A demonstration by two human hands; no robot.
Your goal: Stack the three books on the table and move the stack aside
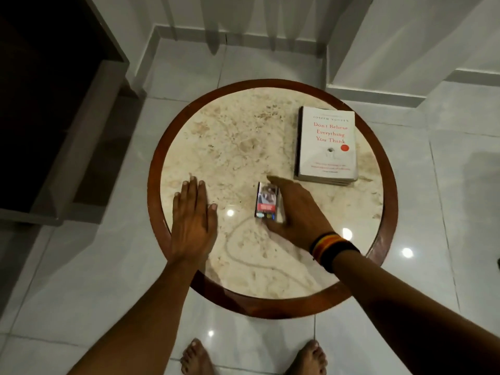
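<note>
A stack of books (326,147) lies at the right side of the round marble table (232,147), a white cover with red lettering on top and more book edges showing beneath it. My left hand (193,215) rests flat on the table's left part, fingers together, holding nothing. My right hand (297,209) lies near the table's middle, fingers extended, its side against a small box (266,201) that looks like a cigarette pack. The right hand is blurred; I cannot tell whether it grips the box. It is apart from the books.
The table has a brown wooden rim (154,185) and stands on glossy white floor tiles. A dark cabinet (54,104) is at the left, white curtains (243,17) at the back. My bare feet (254,358) are below the table's near edge.
</note>
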